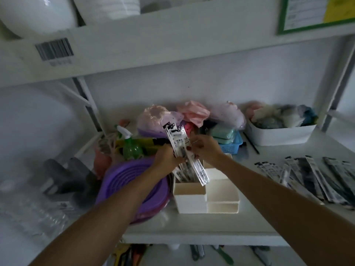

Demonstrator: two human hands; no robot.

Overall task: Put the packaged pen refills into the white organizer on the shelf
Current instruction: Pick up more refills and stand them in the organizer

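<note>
A white organizer (192, 200) with several compartments stands on the shelf near its front edge. Both hands hold a bundle of packaged pen refills (179, 140) tilted over its tall left compartment, lower ends reaching down toward the opening. My left hand (166, 157) grips the bundle from the left. On the bundle's right side, my right hand (206, 147) pinches it. More packaged refills (311, 175) lie spread flat on the shelf to the right.
A purple basin (134, 181) sits just left of the organizer, with a green spray bottle (130, 146) behind it. Plastic bags, a blue basket (233, 145) and a white bin (280, 134) fill the back. An upper shelf board (172, 45) hangs overhead.
</note>
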